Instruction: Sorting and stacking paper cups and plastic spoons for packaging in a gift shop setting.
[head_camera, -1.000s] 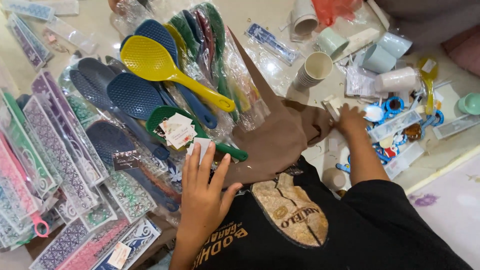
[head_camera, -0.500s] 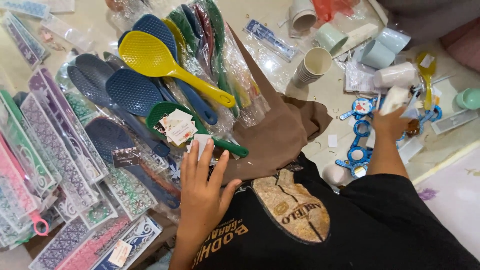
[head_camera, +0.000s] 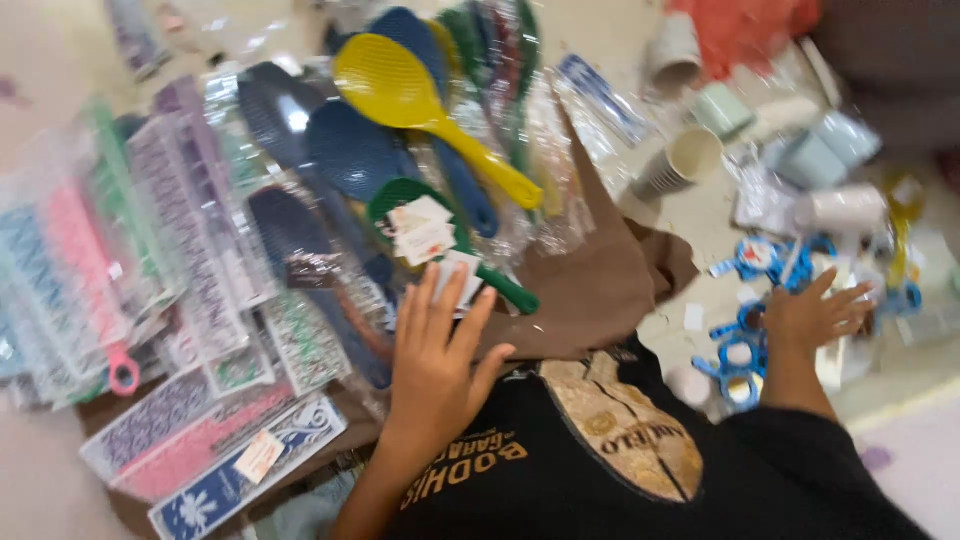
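From the head view, the left hand (head_camera: 432, 365) lies flat, fingers spread and gripping nothing, touching the green rice paddle (head_camera: 440, 240) among wrapped paddles. The right hand (head_camera: 812, 318), fingers open and empty, rests over blue plastic trinkets (head_camera: 752, 262). Best to pinch the paddle's handle, since the wrapping looks slippery.

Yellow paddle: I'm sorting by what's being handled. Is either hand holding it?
No. The yellow paddle lies apart on the pile; the left hand rests flat below it, the right hand on blue items.
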